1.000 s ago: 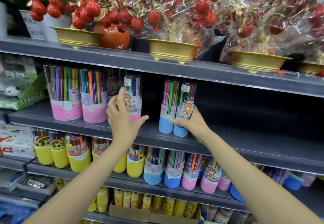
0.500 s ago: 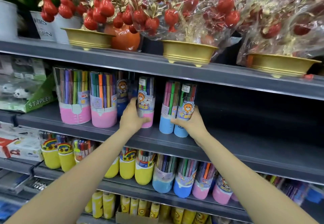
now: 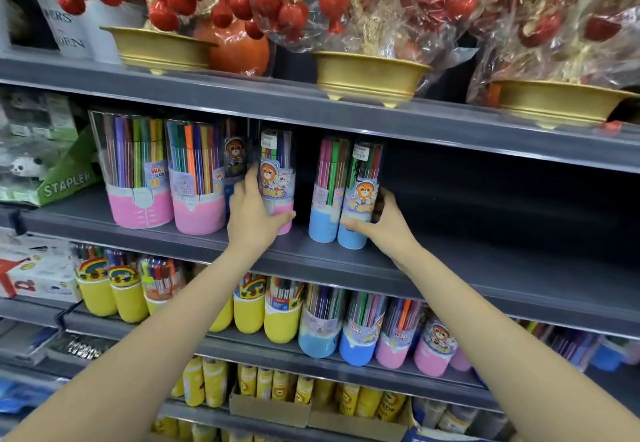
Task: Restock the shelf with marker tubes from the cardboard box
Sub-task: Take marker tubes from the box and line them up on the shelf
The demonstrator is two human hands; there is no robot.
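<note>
Both hands up on the grey metal shelf [image 3: 450, 261], each on a marker tube.

Left hand [image 3: 254, 218] w/ fingers wrapped round the clear pink-based marker tube [image 3: 277, 178], arm reaching up. Right hand [image 3: 384, 225] grips the clear blue-based marker tube [image 3: 360, 195] low on its right side, thumb in front. Both tubes upright on the shelf, another blue one touching.
</note>
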